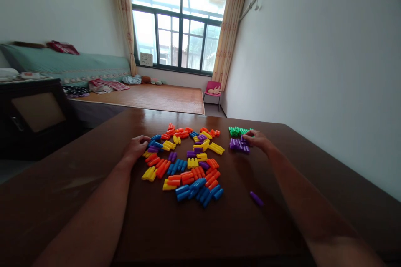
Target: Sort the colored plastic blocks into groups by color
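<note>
Closest to my cam are two bare arms, L arm and R arm, reaching fwd over a brown table. I see its far edge past the toy pcs, & its R edge slants down past the R arm. Brown wood shows b/w the R arm and the big mix, w/ a lone purple pc lying there. More wood shows L of the L arm and on the near side of the near blue pcs, so there's room to slide.

The big mix is small pcs in orange, yellow, blue & purple, in a bumpy patch w/ wood peeking thru. Off to its R sit the green pcs, w/ a purple bunch just on the near side.

L hand is at the L side of the big mix, by the far blue pcs. Its fingers are bent; can't tell if they grab one. R hand is at the R end of the purple bunch, fingertips right at one pc; can't tell if they pinch it.

Stuff that holds stuff: far L, a dark cabinet has white things on top; can't see inside. A pink chair holds a pale soft toy. The bed has cloths on it.
</note>
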{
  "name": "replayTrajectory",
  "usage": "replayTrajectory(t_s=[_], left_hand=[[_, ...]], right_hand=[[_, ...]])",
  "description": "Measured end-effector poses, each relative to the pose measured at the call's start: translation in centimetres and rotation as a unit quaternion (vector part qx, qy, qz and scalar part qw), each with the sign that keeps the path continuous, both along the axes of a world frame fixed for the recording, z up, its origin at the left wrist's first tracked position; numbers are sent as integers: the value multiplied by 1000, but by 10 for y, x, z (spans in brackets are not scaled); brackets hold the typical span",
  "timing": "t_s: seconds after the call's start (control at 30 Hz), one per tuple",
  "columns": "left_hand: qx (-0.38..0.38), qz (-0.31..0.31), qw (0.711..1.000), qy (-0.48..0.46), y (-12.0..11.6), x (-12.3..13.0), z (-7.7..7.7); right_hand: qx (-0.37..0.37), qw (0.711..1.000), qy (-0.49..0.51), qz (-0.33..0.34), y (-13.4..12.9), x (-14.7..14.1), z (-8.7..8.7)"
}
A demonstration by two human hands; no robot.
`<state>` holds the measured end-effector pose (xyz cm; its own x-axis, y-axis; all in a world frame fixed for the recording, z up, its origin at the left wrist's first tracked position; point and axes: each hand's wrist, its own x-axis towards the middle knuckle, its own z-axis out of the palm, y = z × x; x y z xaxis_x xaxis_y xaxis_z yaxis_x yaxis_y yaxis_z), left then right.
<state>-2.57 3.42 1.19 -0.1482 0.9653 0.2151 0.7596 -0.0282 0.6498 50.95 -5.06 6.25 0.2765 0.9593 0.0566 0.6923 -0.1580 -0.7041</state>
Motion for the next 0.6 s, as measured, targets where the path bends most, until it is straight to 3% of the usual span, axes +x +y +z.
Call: replayTrajectory(t_s=[0.2, 0.33, 0.6], left_hand=[[-4, 12, 1000, -5, -3, 2, 5], [0, 14, 1000, -12, -3, 2, 5], [-9, 25, 1000, -15, 2, 1, 1]], right_hand=[[3, 992, -121, -22, 42, -9, -6], [-35, 981, -190, -7, 64, -17, -12], [-89, 973, -212, 11, 73, -22, -15]])
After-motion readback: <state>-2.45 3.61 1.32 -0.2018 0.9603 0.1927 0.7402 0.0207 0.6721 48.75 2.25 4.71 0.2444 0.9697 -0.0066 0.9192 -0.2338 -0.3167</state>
